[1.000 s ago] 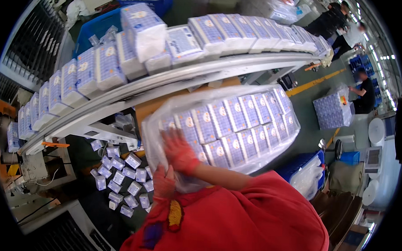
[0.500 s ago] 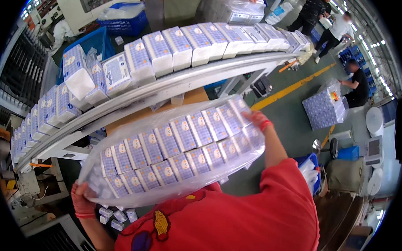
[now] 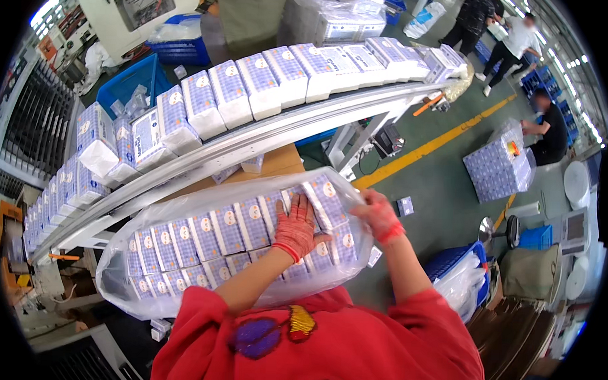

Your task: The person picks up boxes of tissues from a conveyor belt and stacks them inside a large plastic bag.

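A big clear plastic bag point(image 3: 202, 243) packed with rows of white-and-purple tissue packs lies crosswise in front of me, over a brown cardboard surface point(image 3: 278, 163). My left hand point(image 3: 295, 226), in a red knit glove, lies flat on top of the bag near its right end with the fingers spread. Also gloved, my right hand point(image 3: 378, 216) grips the right end of the bag, where the plastic bunches. Both my sleeves are red.
A curved conveyor point(image 3: 252, 144) carries a line of the same packs point(image 3: 254, 84) just beyond the bag. Blue crates point(image 3: 130, 83) stand behind it. Several loose packs lie on the floor at lower left. At the far right, people work near a bundled stack point(image 3: 499, 170), a yellow floor line point(image 3: 433, 144) and a stool point(image 3: 497, 230).
The bag has come down and swung from upper right to lie across in front of me. My left hand left the bag's left end and now rests on top near the right end.
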A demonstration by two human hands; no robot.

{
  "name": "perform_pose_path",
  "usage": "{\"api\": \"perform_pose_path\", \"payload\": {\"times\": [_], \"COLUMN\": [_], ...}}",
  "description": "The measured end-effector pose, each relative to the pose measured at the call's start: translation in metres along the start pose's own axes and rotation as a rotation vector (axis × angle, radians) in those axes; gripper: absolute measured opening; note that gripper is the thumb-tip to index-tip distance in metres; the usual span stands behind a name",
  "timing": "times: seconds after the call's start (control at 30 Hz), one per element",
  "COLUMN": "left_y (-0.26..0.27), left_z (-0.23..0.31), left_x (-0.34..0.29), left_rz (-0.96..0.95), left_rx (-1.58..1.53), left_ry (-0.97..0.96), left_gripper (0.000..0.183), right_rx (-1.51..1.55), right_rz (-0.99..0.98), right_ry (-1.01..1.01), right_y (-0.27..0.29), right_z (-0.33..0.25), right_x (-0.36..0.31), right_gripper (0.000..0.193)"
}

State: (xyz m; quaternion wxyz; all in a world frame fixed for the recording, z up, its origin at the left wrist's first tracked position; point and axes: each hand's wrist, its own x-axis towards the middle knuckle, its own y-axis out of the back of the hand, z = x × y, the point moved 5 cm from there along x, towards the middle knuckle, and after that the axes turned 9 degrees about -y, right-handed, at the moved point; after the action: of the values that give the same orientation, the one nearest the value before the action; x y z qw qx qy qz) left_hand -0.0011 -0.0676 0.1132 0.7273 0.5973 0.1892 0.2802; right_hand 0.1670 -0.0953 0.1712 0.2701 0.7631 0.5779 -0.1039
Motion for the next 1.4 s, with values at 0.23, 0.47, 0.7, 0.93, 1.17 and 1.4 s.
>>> {"api": "perform_pose_path", "payload": {"times": [0.23,0.47,0.7,0.93,1.17,1.4], "left_y": [0.034,-0.008,0.132,0.257,0.252,0.281], "left_z": [0.0,-0.049,-0.164,-0.3,-0.379,-0.395], "left_x": [0.028,0.054,-0.155,-0.256,-0.227,-0.298], "left_rz": [0.225,-0.126,0.046,0.376,0.382,0.733], "left_rx": [-0.366,-0.244,-0.576,0.328,0.402,0.363], "left_ry": [-0.096,-0.011,0.282,0.463,0.405,0.175], "left_gripper": [0.073,0.053,0.036,0.061,0.051,0.041], "right_rx": [0.004,0.159,-0.485,-0.689,-0.486,-0.355], "right_rz": [0.112,0.276,0.777,0.341,-0.212,0.483], "right_ry": [0.183,0.423,0.705,1.094,0.885,1.131], "right_y": [0.012,0.069,0.041,-0.36,-0.4,-0.415], "right_z": [-0.034,-0.062,-0.12,-0.337,-0.335,-0.437], "right_x": [-0.008,-0.026,-0.027,-0.081,0.003,-0.035], "right_gripper": [0.015,0.017,0.019,0.07,0.067,0.053]}}
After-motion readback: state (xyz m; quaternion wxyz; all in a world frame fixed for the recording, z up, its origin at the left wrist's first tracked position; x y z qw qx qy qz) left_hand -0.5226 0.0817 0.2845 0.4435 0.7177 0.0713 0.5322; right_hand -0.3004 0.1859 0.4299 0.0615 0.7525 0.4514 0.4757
